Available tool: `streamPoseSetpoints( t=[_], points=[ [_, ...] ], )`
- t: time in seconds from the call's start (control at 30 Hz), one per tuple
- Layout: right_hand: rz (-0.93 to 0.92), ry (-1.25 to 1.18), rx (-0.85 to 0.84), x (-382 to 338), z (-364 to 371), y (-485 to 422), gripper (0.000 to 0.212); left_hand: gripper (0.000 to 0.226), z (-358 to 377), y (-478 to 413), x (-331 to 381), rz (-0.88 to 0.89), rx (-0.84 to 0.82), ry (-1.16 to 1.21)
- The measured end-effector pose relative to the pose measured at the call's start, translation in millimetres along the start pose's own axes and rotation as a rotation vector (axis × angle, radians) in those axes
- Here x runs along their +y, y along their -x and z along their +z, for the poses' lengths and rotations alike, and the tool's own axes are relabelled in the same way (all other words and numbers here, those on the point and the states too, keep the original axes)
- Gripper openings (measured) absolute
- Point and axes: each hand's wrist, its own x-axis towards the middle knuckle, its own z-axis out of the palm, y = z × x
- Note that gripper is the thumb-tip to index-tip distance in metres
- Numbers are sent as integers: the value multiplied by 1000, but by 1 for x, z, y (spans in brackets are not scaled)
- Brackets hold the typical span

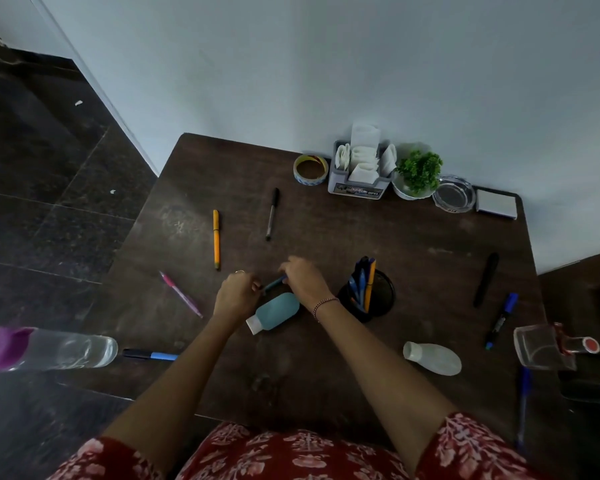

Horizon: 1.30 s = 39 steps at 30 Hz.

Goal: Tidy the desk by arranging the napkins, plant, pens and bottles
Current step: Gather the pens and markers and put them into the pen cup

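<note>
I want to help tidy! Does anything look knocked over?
Yes: the blue plastic bottle, the white plastic bottle and the clear purple-capped bottle all lie on their sides; an orange pen lies loose too.

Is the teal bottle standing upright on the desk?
No, the teal bottle lies on its side on the desk, its white cap pointing toward the person.

This is looking like a desk corner in a home or small office: a dark wooden desk (326,375) is standing against a pale wall (326,64) on a dark stone floor (32,150), carrying a mesh pen cup (378,296), loose pens (216,239), a tape roll (310,169), a napkin holder (357,188), a small plant (420,169), a glass ashtray (453,194) and a notepad (496,204).
</note>
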Motion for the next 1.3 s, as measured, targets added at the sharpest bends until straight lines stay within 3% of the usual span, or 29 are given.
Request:
streamPoseSetpoints(
  t=[0.23, 0.43, 0.73, 0.93, 1.1, 1.3],
  points=[
    [44, -3, -21, -1, 6, -9, 18, 17, -4, -8, -2, 61, -24, -77],
    [121, -122, -16, -1, -6, -12, 22, 15, -13, -10, 1, 95, 68, -50],
    [180, -395, 331, -1, -51, 11, 19, 12, -33, -2, 23, 184, 246, 189],
    [168, -433, 464, 9, -75, 39, 17, 28, -46, 8, 52, 213, 397, 437],
    [224, -602, 558, 24, -85, 69, 14, 34, -49, 15, 80, 211, 395, 606],
    [296, -692, 652, 43, -99, 98, 13, 21, -41, 27, 114, 294, 288, 511]
  ],
)
